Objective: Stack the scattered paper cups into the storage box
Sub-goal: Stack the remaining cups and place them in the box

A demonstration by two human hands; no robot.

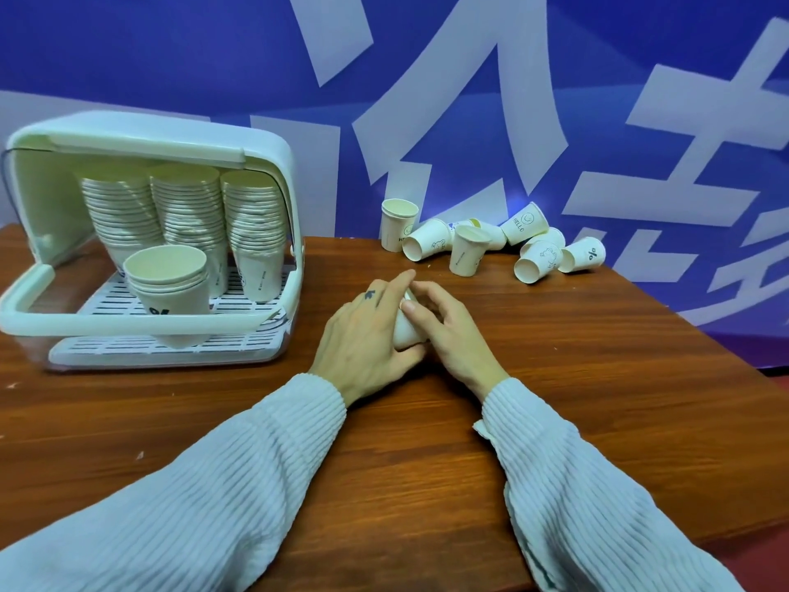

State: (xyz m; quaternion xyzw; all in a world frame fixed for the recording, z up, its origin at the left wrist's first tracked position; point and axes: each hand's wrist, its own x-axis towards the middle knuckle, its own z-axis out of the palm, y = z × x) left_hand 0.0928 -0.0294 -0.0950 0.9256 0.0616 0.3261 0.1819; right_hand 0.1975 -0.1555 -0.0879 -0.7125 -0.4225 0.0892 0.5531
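A white paper cup (404, 331) sits at the middle of the wooden table, mostly hidden between my hands. My left hand (366, 335) wraps it from the left, fingers curled over its top. My right hand (448, 331) holds it from the right, thumb on its side. Several scattered paper cups (469, 249) stand or lie at the table's far edge. The white storage box (141, 318) stands open at the left with three tall cup stacks (188, 215) inside and a short stack (168, 284) at its front.
The wooden table (576, 378) ends at a slanted right edge close to the scattered cups. A blue wall with large white characters (469, 121) rises directly behind the table. The box's lid (149, 138) is raised above the stacks.
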